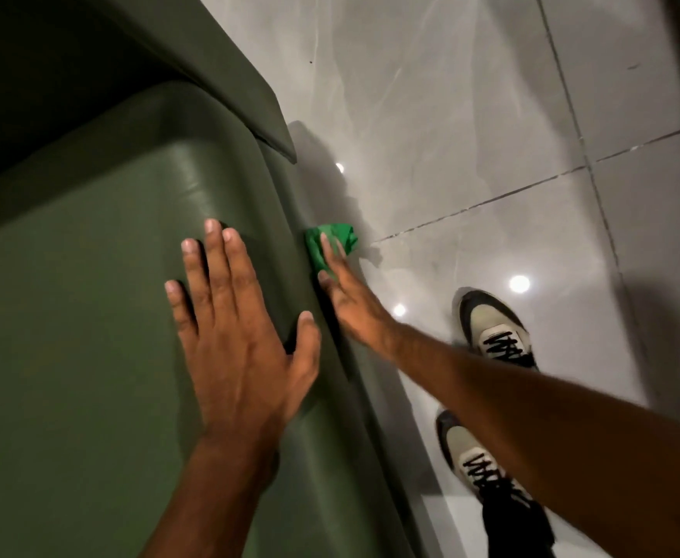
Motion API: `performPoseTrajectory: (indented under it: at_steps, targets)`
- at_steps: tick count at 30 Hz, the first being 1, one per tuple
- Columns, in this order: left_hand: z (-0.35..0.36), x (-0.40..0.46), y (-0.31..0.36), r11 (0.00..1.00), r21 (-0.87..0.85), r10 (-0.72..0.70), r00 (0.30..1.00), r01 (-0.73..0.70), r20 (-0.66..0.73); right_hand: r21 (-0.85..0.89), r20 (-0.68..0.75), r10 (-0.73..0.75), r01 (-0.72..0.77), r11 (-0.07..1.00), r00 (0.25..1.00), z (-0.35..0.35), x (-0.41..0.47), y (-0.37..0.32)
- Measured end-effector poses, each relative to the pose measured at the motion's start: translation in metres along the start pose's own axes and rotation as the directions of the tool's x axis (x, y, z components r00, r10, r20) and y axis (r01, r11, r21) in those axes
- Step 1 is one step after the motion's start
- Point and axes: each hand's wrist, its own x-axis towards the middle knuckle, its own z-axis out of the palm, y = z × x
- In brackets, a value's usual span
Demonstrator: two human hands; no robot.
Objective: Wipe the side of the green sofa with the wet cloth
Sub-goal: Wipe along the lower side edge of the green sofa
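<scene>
The green sofa (pixel 89 316) fills the left half of the view, seen from above, with its smooth arm top nearest me and its outer side dropping away along the right edge. My left hand (pixel 238 332) lies flat on the arm top, fingers spread, holding nothing. My right hand (pixel 346 300) reaches down over the sofa's outer side and presses a bright green cloth (pixel 332 239) against it. The cloth bunches out past my fingertips; part of it is hidden under the hand.
Glossy grey floor tiles (pixel 471 114) with dark grout lines spread to the right of the sofa, showing ceiling-light reflections. My two shoes (pixel 495 332) stand on the floor close beside the sofa's side. A darker back cushion (pixel 217 66) rises at the top left.
</scene>
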Motion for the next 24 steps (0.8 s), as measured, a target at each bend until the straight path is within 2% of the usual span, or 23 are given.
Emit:
performPoseTrajectory:
  at_steps: [2, 8, 12, 15, 18, 24]
  targets:
    - [0.001, 0.000, 0.000, 1.000, -0.003, -0.005, 1.000, 0.005, -0.009, -0.013, 0.012, 0.008, -0.008, 1.000, 1.000, -0.005, 0.020, 0.002]
    - [0.005, -0.001, -0.003, 1.000, 0.010, 0.003, 1.000, -0.003, -0.010, 0.066, -0.023, 0.213, -0.211, 0.975, 0.977, 0.000, 0.023, 0.028]
    - [0.003, 0.005, -0.003, 0.999, 0.041, 0.003, 1.000, -0.004, 0.019, 0.119, -0.006, 0.125, -0.124, 0.985, 0.992, 0.001, 0.003, 0.018]
    - [-0.002, 0.024, -0.002, 1.000, 0.007, -0.016, 1.000, 0.016, 0.023, 0.072, -0.007, 0.018, -0.017, 0.997, 1.000, 0.001, 0.005, 0.002]
    - [-0.003, 0.039, 0.000, 0.999, -0.003, -0.038, 0.999, 0.038, -0.002, 0.039, -0.019, 0.003, -0.002, 0.999, 1.000, 0.000, 0.033, -0.014]
    - [0.006, 0.037, 0.003, 0.998, 0.024, -0.049, 0.998, 0.050, -0.029, 0.288, -0.065, 0.248, -0.220, 0.932, 0.967, 0.005, 0.057, 0.005]
